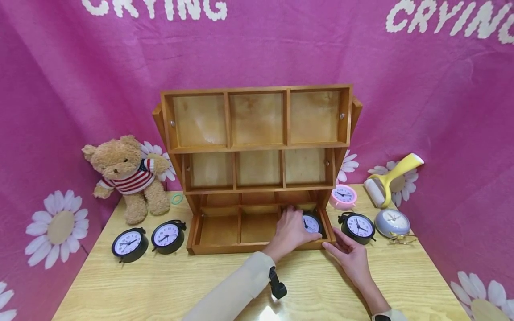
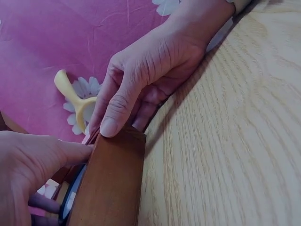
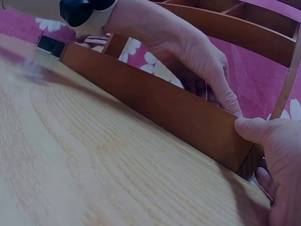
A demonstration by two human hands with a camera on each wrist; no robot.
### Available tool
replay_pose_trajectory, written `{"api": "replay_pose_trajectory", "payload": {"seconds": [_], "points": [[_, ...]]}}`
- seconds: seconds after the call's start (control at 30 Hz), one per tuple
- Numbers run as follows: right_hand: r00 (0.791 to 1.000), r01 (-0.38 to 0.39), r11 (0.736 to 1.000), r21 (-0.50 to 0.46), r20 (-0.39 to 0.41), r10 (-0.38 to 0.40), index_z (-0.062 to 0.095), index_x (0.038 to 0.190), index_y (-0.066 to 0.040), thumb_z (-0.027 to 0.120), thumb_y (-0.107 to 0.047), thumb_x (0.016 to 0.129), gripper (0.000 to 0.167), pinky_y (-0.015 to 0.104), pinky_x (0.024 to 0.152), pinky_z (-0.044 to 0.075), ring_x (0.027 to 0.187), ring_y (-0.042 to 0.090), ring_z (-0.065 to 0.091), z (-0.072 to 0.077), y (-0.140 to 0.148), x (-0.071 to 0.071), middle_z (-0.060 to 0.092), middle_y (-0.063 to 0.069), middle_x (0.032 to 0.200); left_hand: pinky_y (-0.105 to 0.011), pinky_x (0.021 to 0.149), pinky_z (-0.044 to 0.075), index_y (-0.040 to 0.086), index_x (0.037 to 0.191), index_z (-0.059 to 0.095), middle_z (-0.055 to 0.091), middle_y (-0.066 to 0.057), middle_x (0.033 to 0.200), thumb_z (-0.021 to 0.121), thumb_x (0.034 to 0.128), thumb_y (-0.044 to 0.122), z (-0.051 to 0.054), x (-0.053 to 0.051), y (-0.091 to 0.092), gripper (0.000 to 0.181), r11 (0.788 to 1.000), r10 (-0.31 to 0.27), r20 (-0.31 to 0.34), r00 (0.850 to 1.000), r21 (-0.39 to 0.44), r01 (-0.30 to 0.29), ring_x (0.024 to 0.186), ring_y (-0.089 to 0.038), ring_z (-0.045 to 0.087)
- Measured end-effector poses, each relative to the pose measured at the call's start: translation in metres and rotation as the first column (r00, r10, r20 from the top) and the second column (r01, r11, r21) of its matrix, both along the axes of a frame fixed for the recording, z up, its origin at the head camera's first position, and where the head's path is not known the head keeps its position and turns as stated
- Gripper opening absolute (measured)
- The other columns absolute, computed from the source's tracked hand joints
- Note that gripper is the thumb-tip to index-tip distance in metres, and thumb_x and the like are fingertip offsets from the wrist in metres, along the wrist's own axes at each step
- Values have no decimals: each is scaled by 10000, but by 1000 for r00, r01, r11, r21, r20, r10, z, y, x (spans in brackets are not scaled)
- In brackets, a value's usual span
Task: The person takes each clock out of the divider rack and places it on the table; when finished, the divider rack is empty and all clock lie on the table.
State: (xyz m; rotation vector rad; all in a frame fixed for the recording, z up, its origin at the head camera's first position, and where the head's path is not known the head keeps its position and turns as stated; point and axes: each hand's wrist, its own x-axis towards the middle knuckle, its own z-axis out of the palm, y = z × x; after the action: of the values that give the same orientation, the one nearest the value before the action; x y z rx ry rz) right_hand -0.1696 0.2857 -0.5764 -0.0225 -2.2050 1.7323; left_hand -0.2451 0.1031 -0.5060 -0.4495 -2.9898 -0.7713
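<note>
A wooden shelf point(image 1: 241, 248) with three tiers of square compartments stands on the table. In its bottom right compartment sits a black alarm clock point(image 1: 311, 224), face up and partly covered by my left hand point(image 1: 290, 229). That hand spans the clock, fingers at its far left edge and thumb at its near right edge. My right hand point(image 1: 353, 261) grips the shelf's front right corner; the right wrist view shows the thumb point(image 3: 251, 128) on top and the fingers around the outer side. In the left wrist view only a rim of the clock point(image 2: 75, 193) shows.
Black alarm clocks point(image 1: 130, 244) point(image 1: 167, 236) lie left of the shelf, near a teddy bear point(image 1: 124, 176) and a green ring point(image 1: 176, 198). To the right are a pink clock point(image 1: 343, 196), a black clock point(image 1: 357, 227), a grey clock point(image 1: 392, 222), glasses point(image 1: 403, 239) and a yellow-handled roller point(image 1: 387, 183).
</note>
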Motion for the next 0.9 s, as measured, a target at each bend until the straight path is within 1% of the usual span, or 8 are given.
{"api": "replay_pose_trajectory", "payload": {"seconds": [0.13,0.2,0.27,0.4,0.53,0.63,0.73,0.9], "points": [[1000,-5,1000,2,-10,5,619,1385,86,817,21,879,548,150,875,558,1050,-58,657,-1,0,-1,608,309,1373,-375,793,616,6,1174,664,603,-94,1128,956,643,592,2,2,-1,844,999,31,42,999,38,-33,1001,-234,640],[1000,2,1000,15,-10,-2,622,1387,78,817,13,882,545,145,875,558,1049,-62,656,-1,0,-1,609,307,1373,-353,775,613,3,1146,667,604,-92,1114,953,639,594,2,1,-2,830,998,32,44,999,43,-34,965,-220,634],[1000,5,1000,17,-12,-5,625,1389,70,819,4,884,545,144,874,556,1049,-69,654,0,0,-1,610,308,1373,-327,769,608,7,1153,661,608,-82,1109,948,626,615,-1,0,-3,854,999,28,28,999,34,-29,945,-203,627],[1000,0,1000,4,-8,0,616,1387,87,815,19,881,548,145,862,562,1040,-61,658,1,0,1,603,320,1370,-292,777,604,19,1210,630,618,-64,1116,936,586,668,-8,-3,-5,951,1000,19,-32,999,17,-19,949,-179,624],[1000,7,1000,-1,-8,-7,630,1380,74,819,21,876,541,136,859,560,1031,-58,659,1,-1,1,612,308,1366,-303,810,605,25,1233,630,609,-71,1149,917,593,676,-12,-3,-8,957,999,0,-76,997,38,3,987,-189,617],[1000,14,1000,22,-6,-14,640,1381,54,824,4,878,537,124,867,552,1039,-66,651,0,-1,0,619,297,1368,-325,863,602,28,1258,638,601,-90,1205,898,621,665,-11,-2,-10,938,998,-9,-88,996,58,14,1040,-211,611],[1000,15,999,33,0,-15,639,1385,47,823,2,879,540,123,881,547,1048,-74,646,-1,1,-1,622,279,1375,-337,904,594,34,1286,638,601,-113,1272,889,630,658,-6,-1,-13,940,997,-7,-91,996,82,14,1087,-229,612],[1000,20,998,53,4,-20,640,1389,39,826,-11,881,543,117,884,544,1049,-79,642,-3,2,-2,629,262,1378,-338,902,591,64,1297,645,610,-119,1327,885,630,621,0,0,-18,901,989,12,-96,995,147,2,1097,-235,625]]}}
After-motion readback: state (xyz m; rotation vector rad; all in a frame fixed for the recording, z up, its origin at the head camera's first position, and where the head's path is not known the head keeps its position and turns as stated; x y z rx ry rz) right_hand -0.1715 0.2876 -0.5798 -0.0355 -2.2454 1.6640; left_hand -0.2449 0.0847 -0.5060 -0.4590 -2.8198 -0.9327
